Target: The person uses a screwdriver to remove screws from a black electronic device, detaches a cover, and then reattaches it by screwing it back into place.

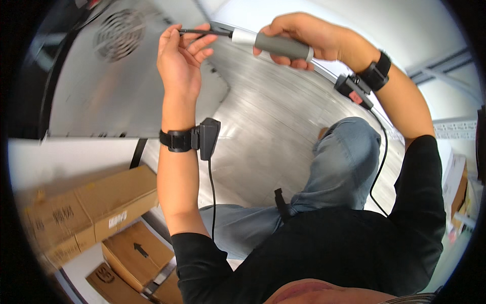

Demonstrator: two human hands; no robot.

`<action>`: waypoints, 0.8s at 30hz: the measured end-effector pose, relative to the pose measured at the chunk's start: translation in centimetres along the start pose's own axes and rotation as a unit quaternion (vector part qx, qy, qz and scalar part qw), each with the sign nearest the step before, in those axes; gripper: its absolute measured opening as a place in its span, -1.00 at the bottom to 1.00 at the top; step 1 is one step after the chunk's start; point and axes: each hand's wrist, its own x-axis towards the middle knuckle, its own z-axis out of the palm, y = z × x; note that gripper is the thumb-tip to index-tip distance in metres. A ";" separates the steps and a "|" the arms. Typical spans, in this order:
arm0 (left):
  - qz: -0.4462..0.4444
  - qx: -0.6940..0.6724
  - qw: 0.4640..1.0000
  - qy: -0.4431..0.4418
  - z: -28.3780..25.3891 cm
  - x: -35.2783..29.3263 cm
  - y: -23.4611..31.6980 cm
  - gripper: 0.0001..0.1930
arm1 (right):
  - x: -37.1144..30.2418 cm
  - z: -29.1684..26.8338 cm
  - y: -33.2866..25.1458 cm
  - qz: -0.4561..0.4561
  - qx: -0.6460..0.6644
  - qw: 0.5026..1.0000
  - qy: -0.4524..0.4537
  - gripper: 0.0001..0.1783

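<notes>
A screwdriver (285,47) with a thick grey grip, a pale collar and a long dark shaft lies almost level at the top of the view. My right hand (321,38) is closed around its grip, thumb along the top. At the other end, the thumb and forefinger of my left hand (180,66) pinch the dark shaft (215,33) near its tip. The remaining fingers of that hand are loosely spread beneath and behind the shaft. The exact tip is partly hidden by the fingers.
A grey metal panel (101,96) with a round slotted vent (120,35) stands at the left, close to my left hand. Brown cardboard boxes (96,207) are stacked at lower left. Cables hang from black wrist straps (177,141). My bent knee (349,147) rises over the wood-look floor (253,126).
</notes>
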 end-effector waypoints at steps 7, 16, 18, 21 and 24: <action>-0.172 -0.034 0.981 -0.079 11.9 7.9 -17.9 -0.81 | -3.7 -15.4 14.9 0.038 0.020 0.989 0.145 -0.57; -0.341 0.076 0.934 -0.081 20.2 13.9 -34.7 -0.84 | -2.9 -22.9 30.1 0.050 0.271 0.942 0.191 -0.57; -0.369 0.075 0.925 -0.051 20.6 14.9 -37.1 -0.81 | -3.2 -23.3 31.3 0.047 0.292 0.931 0.212 -0.57; -0.371 0.132 0.919 0.010 20.2 16.7 -40.0 -0.80 | -3.8 -24.1 32.3 0.075 0.324 0.914 0.233 -0.58; -0.280 0.257 0.924 -0.047 20.9 17.8 -43.6 -0.82 | -4.3 -25.1 32.9 0.078 0.339 0.897 0.275 -0.58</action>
